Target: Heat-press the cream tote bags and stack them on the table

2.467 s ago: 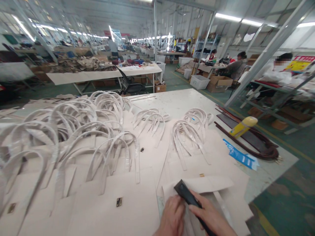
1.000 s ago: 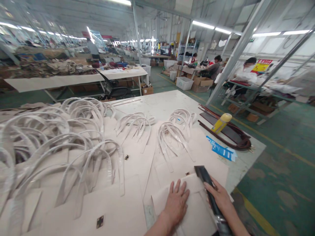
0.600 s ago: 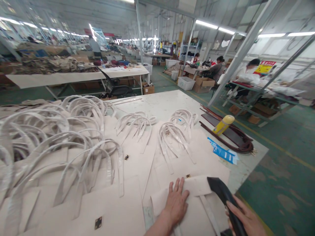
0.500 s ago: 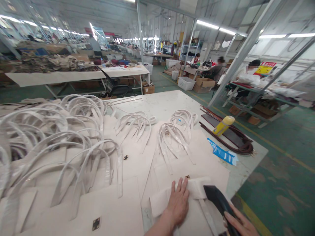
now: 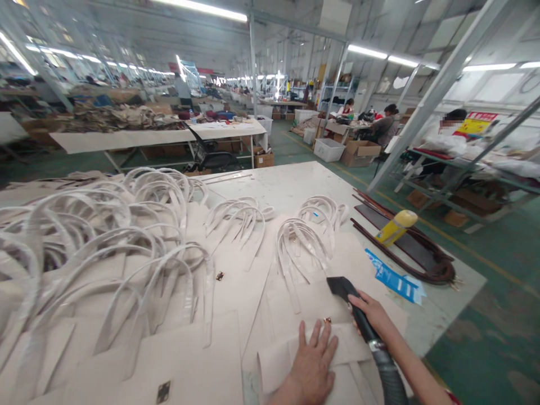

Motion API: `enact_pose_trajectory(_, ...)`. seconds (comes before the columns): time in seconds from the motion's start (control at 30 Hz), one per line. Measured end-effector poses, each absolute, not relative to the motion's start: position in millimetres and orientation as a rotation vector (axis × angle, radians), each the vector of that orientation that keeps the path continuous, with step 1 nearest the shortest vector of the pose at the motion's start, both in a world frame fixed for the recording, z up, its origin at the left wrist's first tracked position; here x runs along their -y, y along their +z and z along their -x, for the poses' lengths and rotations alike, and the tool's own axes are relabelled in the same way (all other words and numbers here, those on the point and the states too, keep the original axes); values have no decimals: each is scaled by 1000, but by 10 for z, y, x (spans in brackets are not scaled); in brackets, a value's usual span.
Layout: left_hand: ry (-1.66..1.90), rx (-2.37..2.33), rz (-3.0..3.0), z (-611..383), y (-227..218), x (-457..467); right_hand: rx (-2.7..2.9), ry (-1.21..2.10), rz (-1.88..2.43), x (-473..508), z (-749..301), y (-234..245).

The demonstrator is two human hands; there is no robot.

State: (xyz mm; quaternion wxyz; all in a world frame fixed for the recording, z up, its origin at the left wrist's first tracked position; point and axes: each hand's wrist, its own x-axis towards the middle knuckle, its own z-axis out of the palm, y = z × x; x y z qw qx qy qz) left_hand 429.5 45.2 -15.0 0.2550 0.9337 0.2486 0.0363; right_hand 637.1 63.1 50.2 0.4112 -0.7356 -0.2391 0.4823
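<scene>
My left hand lies flat with fingers spread on a cream bag panel near the table's front. My right hand is wrapped round a black vacuum nozzle, from which a ribbed hose runs down to the lower edge. The nozzle's flat tip is over the panel's far part, below a bunch of cream straps; whether it touches, I cannot tell. Just beyond my left fingertips is a small dark-and-gold metal plate. Another such plate shows on a panel at lower left.
Many looped straps and panels cover the table's left. On the right lie dark brown cords, a yellow bottle and blue-white film. Beyond stand a metal post, a black chair and seated co-workers.
My right hand has moved the vacuum nozzle forward and left, to the panel's far part. My left hand stays pressed on the panel. The view has turned slightly left.
</scene>
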Motion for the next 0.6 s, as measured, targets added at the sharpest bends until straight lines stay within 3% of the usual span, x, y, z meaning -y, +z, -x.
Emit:
enact_pose_trajectory(0.17,138,-590,-2466,-4152,-3,-535,654,1111,1873,-829,-6220,613)
enact_pose_trajectory(0.27,159,-591,-2413,-4092,6,-552,734,1252,1843,-699,-5944,747)
enact_pose_trajectory(0.4,115,-774,-2404,-4074,-130,-463,944,1570,1803,-539,-5505,741)
enact_pose_trajectory(0.6,156,-777,-2513,-3999,-393,-350,1127,1509,1876,-670,-5180,567)
